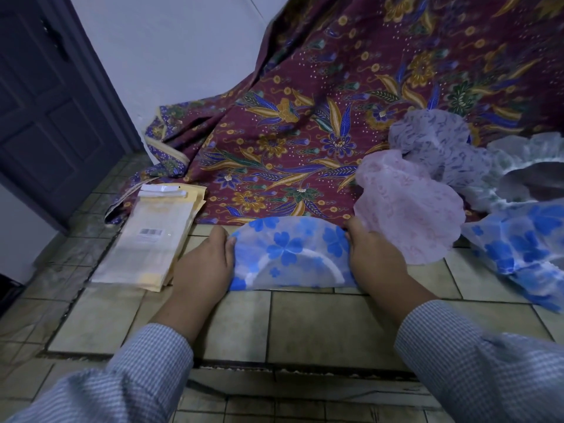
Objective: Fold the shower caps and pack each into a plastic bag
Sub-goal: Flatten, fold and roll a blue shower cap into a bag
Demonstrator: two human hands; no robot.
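Note:
A blue-flowered shower cap (290, 254) lies folded into a half circle on the tiled floor, straight edge toward me. My left hand (204, 264) grips its left end and my right hand (375, 257) grips its right end, fingers curled over the edges. To the right lie more caps: a pink one (409, 209), a pale lilac patterned one (433, 145), a white frilled one (525, 172) and another blue-flowered one (525, 245). A stack of clear plastic bags (152, 239) with a barcode label rests on the floor left of my left hand.
A maroon batik cloth (305, 117) drapes down from the back right onto the floor behind the caps. A dark door (45, 117) stands at the left beside a white wall. Beige floor tiles (320, 325) stretch toward me.

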